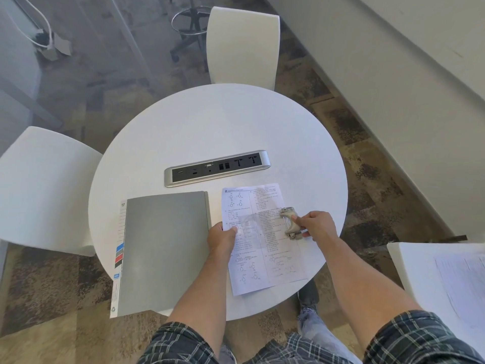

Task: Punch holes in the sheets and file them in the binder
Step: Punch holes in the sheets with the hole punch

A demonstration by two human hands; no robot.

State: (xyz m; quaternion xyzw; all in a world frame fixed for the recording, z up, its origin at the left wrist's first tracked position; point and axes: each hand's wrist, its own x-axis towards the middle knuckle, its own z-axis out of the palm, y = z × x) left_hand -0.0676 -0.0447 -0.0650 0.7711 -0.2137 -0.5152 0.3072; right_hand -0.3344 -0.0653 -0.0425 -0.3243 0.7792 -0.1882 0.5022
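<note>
Round white table [210, 122], smooth and matte, over mottled brown carpet. Near its front edge, printed sheets [262, 245], thin white paper with chemical diagrams, lying flat. At their right edge, small beige hole punch [290, 223] with metal posts, pinched by right hand [319, 225], thumb on top, fingers curled at its side. Left hand [221, 239] pressing the sheets' left edge, fingers bent over the paper. Just left, closed grey binder [165, 250], flat and rectangular, overhanging the table rim. Behind, oblong silver socket strip [217, 168]. Beyond the table, curved white chairs [242, 46].
</note>
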